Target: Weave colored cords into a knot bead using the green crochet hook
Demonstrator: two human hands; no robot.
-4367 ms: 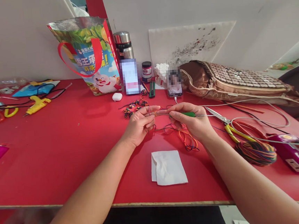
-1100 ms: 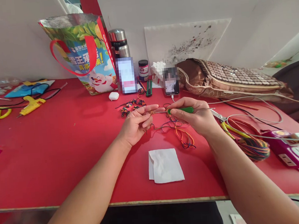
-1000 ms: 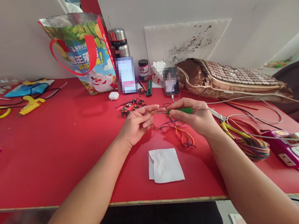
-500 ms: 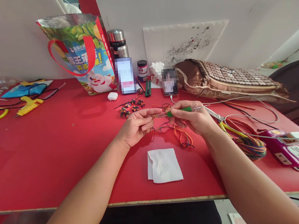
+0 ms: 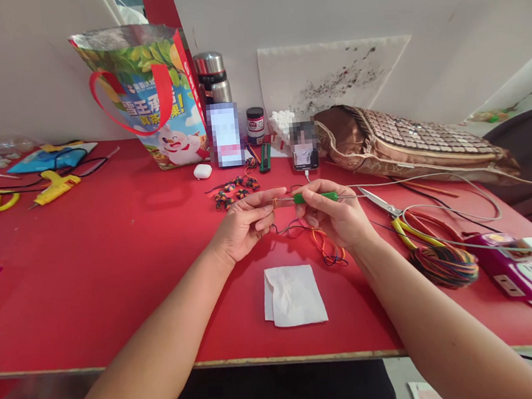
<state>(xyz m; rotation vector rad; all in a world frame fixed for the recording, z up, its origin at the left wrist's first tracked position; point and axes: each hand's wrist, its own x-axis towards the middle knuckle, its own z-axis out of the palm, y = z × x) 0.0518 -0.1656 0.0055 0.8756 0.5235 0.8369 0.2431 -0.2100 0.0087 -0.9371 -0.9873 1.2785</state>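
Cord [image 5: 274,204] lies pinched between the left hand's [image 5: 247,223] thumb and fingers, above the table [image 5: 136,266]. The right hand [image 5: 335,212] grasps the green handle of a hook [image 5: 317,197], its thin metal shaft pointing left to the cord; whether the tip is through a loop is too small to tell. Loose orange, blue and pink strands hang or lie below the hands.

A folded tissue [image 5: 295,296] lies nearer the person. Beyond the left hand are multicoloured knots [image 5: 235,183], with a white case [image 5: 202,171], a cutter [image 5: 265,158] and a jar [image 5: 256,126] farther back. Two phones stand upright, the left one [image 5: 226,134] in front of a flask [image 5: 220,91], the right one [image 5: 305,152] with a cable plugged in. On the right, scissors [image 5: 380,202] lie just beside a yarn bundle [image 5: 446,266].
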